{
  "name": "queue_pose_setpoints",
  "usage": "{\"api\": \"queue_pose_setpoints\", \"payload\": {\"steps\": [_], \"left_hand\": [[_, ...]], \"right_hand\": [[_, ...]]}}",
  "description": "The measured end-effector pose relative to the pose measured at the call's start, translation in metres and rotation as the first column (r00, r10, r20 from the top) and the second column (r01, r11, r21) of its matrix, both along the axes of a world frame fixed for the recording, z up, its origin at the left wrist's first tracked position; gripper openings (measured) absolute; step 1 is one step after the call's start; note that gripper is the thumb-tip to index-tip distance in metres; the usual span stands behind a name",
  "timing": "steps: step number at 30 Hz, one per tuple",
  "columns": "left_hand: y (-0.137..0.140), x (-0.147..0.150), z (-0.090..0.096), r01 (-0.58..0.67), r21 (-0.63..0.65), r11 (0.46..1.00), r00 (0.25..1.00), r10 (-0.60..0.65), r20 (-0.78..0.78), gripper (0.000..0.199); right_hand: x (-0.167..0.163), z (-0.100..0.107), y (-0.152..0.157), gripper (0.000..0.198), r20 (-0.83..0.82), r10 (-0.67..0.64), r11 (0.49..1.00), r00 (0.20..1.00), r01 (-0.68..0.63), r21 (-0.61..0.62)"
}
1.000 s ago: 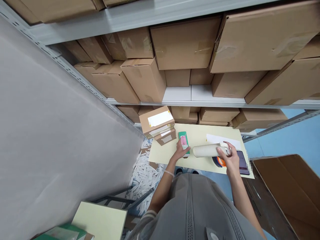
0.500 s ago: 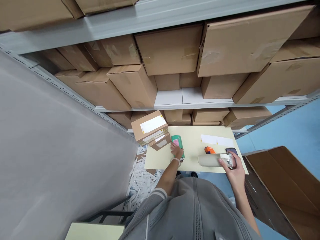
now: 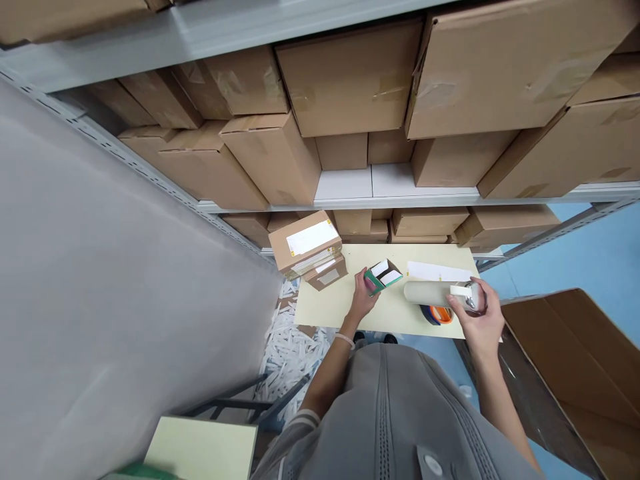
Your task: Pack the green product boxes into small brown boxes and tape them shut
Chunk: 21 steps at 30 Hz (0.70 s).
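Observation:
My left hand [image 3: 364, 293] grips a small green carton [image 3: 375, 283] and holds it tilted above the table. Its open end faces up and right, showing white flaps and a dark inside. My right hand [image 3: 477, 317] is closed round the lidded end of a pale, cylindrical bottle [image 3: 427, 293] with a white carry loop. The bottle lies sideways in the air, its base pointing left toward the carton but apart from it. Partly beneath the bottle is an orange and dark blue object [image 3: 441, 315], perhaps a tape dispenser.
Two labelled cardboard boxes [image 3: 305, 241] are stacked at the left of the cream table [image 3: 325, 313]. A white label strip [image 3: 435, 271] lies toward the back right. Shelves of cartons [image 3: 350, 87] rise behind. Shredded paper [image 3: 290, 353] covers the floor at left; a large open carton [image 3: 575, 347] stands at right.
My left hand has lifted the green carton off the table and turned its open end up and right. The bottle has stayed in my right hand. The view has shifted slightly.

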<state>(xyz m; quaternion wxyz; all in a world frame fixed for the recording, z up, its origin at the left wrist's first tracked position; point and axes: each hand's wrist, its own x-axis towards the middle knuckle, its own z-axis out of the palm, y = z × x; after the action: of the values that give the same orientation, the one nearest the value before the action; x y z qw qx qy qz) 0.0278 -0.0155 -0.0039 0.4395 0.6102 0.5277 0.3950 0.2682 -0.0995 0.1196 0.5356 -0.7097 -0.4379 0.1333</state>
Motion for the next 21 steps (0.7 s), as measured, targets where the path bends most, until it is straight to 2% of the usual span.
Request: {"api": "queue_pose_setpoints", "payload": {"steps": [3, 6, 8, 13, 16, 19, 21], "left_hand": [[-0.003, 0.000, -0.003, -0.003, -0.006, 1.000, 0.999, 0.004, 0.039, 0.082], [-0.005, 0.001, -0.013, -0.003, -0.081, 0.997, 0.997, 0.009, 0.079, 0.081], [-0.009, 0.004, -0.022, -0.002, -0.155, 0.988, 0.983, 0.031, 0.183, 0.082], [-0.018, 0.013, -0.036, 0.002, -0.307, 0.952, 0.891, 0.138, 0.432, 0.090], [-0.017, 0.014, -0.032, 0.065, -0.489, 0.870, 0.784, 0.259, 0.565, 0.084], [-0.009, 0.012, -0.023, 0.199, -0.591, 0.781, 0.696, 0.312, 0.647, 0.057], [-0.004, 0.012, -0.016, 0.306, -0.653, 0.693, 0.618, 0.377, 0.689, 0.051]], "right_hand": [[-0.005, 0.008, 0.001, 0.066, 0.009, 0.022, 0.999, 1.000, -0.022, 0.026], [-0.008, 0.019, -0.002, 0.065, 0.017, 0.032, 0.998, 0.999, -0.033, 0.051], [-0.010, 0.028, -0.004, 0.065, 0.027, 0.040, 0.996, 0.999, -0.043, 0.083], [-0.015, 0.042, -0.004, 0.064, 0.043, 0.030, 0.991, 0.999, -0.035, 0.131], [-0.019, 0.041, -0.004, 0.065, 0.038, -0.003, 0.988, 0.999, -0.003, 0.157], [-0.020, 0.038, -0.007, 0.065, 0.037, -0.012, 0.985, 0.999, 0.005, 0.172], [-0.019, 0.036, -0.010, 0.065, 0.042, -0.010, 0.984, 0.999, 0.003, 0.176]]}}
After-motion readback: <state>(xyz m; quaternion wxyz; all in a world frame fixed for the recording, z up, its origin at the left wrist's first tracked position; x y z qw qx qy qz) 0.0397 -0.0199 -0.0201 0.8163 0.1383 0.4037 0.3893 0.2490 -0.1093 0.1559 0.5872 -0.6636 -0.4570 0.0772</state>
